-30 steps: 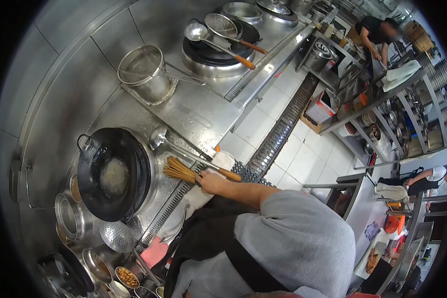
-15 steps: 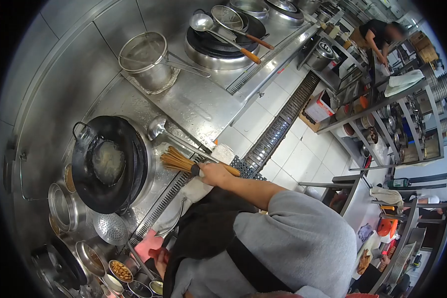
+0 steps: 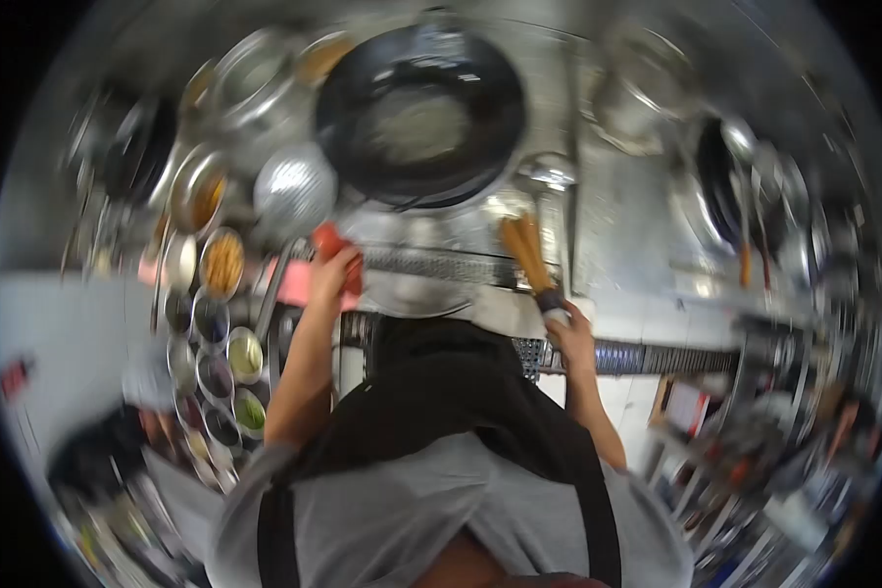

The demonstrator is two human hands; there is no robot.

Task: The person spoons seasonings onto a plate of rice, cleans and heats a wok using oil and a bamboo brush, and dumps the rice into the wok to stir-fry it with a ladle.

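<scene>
Surface (image 3: 622,220): silver-grey steel, with streaked highlights. Wok (image 3: 492,103): black, with pale, yellowish-grey contents (image 3: 418,125) at its centre. Brush (image 3: 527,253): tan-brown bristles, dark band at the binding. Handheld item (image 3: 327,238): plain red. Cloth (image 3: 292,284) at the surface's front edge: plain pink. Skimmer (image 3: 294,189): silver, dotted pattern. Slotted strip (image 3: 431,263) along the front edge: grey, repeating dark slots. Food pieces (image 3: 223,263): golden-orange. Apron (image 3: 431,377): black. Shirt (image 3: 382,524): grey, unpatterned.
</scene>
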